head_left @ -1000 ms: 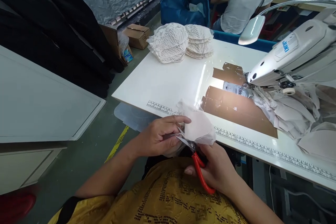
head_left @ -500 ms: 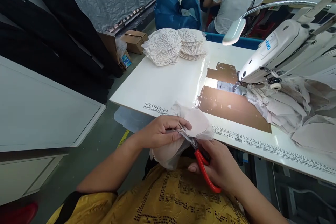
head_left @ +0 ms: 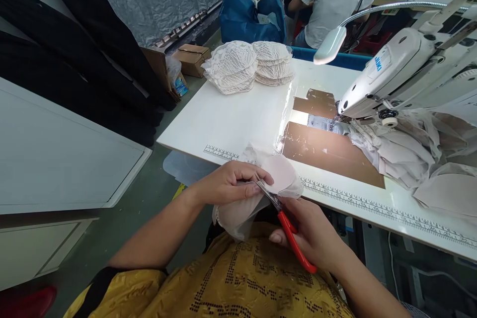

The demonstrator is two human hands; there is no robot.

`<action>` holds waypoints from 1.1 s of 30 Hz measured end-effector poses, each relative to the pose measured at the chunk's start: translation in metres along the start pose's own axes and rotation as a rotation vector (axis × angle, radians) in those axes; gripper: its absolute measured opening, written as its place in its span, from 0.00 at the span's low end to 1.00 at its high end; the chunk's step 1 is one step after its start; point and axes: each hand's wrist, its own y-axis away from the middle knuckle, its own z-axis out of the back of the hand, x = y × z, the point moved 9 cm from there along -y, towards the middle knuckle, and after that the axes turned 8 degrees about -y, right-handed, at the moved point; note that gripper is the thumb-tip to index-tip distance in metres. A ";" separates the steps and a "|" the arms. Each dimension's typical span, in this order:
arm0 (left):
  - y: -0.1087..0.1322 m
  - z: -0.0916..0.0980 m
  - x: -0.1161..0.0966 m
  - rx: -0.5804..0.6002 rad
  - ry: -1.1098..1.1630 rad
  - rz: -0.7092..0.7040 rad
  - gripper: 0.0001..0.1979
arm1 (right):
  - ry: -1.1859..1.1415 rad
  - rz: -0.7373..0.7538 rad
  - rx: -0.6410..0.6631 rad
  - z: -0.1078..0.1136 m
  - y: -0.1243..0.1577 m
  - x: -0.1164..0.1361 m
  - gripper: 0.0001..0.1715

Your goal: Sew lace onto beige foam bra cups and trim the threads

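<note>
My left hand (head_left: 227,186) pinches a pale pink fabric cup piece (head_left: 278,175) at the table's near edge, with more of the fabric hanging below my fingers. My right hand (head_left: 313,236) grips red-handled scissors (head_left: 288,228); their blades reach up to the fabric right beside my left fingertips. Both hands are just above my lap, over a yellow patterned garment.
White work table (head_left: 238,119) with a printed ruler along its front edge. Two stacks of lace cups (head_left: 248,65) stand at the far side. A white sewing machine (head_left: 402,69) with a lamp (head_left: 330,44) and a heap of pink fabric (head_left: 410,154) fills the right. Another person sits beyond.
The scissors and my right hand shifted slightly down and right; more fabric now hangs below my left hand than a second ago. The view shifted a little.
</note>
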 end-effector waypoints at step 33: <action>-0.001 -0.024 -0.020 -0.239 -0.738 -0.324 0.09 | -0.207 0.030 -0.201 0.008 0.006 -0.021 0.17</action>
